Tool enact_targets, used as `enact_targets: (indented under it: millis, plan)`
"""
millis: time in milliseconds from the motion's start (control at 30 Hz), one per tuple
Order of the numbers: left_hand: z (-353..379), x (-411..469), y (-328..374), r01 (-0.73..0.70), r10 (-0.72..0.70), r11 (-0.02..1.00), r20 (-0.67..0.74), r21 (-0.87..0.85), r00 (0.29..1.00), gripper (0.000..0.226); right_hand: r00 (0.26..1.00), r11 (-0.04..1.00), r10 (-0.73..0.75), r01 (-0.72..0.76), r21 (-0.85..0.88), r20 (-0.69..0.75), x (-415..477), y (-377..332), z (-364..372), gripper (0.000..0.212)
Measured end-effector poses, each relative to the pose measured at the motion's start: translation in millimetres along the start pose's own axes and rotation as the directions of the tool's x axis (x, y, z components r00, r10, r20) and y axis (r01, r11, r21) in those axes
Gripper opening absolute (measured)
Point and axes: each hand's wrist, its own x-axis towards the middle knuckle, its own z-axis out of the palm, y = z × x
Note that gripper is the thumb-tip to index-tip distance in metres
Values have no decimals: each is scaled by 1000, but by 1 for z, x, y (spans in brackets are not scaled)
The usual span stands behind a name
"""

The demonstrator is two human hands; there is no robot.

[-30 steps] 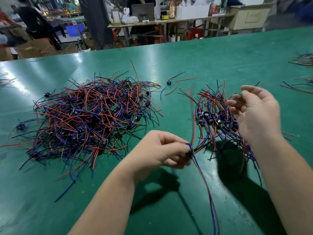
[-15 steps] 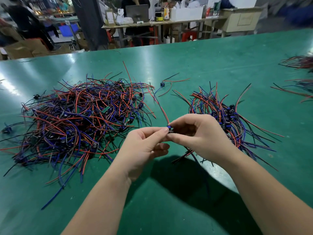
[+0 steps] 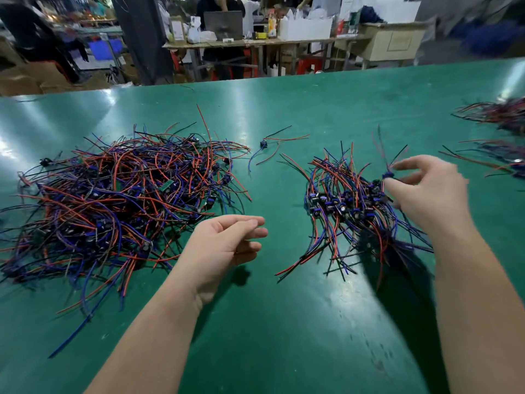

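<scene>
Wired module (image 3: 387, 175) is leaving my left hand (image 3: 224, 245), which is now relaxing open and empty. My right hand (image 3: 429, 191) is pinching it alone, carrying it over the sorted bundle (image 3: 346, 200) just below, probably to drop it there.

place: electronics assembly workshop | evidence: green workbench (image 3: 312, 109), heaps of wired modules (image 3: 122, 200), cluttered benches behind (image 3: 255, 42), cartons (image 3: 22, 81)

Green table (image 3: 312, 109) has one stray wired part (image 3: 264, 144) lying on its own, plus blurry wire bundles (image 3: 500, 115) far right. Behind it there's a cluttered bench (image 3: 298, 41) with a laptop (image 3: 223, 24), and cardboard boxes (image 3: 25, 78) on the floor at left.
</scene>
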Motion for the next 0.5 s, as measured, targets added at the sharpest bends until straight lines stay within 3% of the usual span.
enact_targets:
  millis: [67,133,200,267,333,400,500]
  plan:
    - [-1,2,-2,-42,46,997,-57,71,997,21,998,972,12,3,-234,62,2,7,2,10]
    - [-4,4,-5,-144,196,949,-167,281,966,15,990,943,38,10,-334,136,3,12,8,16]
    - [-10,4,-5,-197,418,753,-226,628,880,11,982,928,73,-4,-372,172,2,13,14,16]
    - [-17,2,-4,-123,569,451,-178,884,803,18,975,916,96,-8,-402,199,2,13,14,8]
    - [-25,2,-5,31,570,254,-176,967,802,32,975,910,69,26,-414,213,1,10,13,8]
    - [-30,4,-7,187,495,141,-233,972,837,42,986,916,-31,93,-390,162,-4,3,15,10]
    - [-34,6,-10,244,431,121,-272,962,860,42,977,922,-185,209,-326,101,-14,-10,23,15]
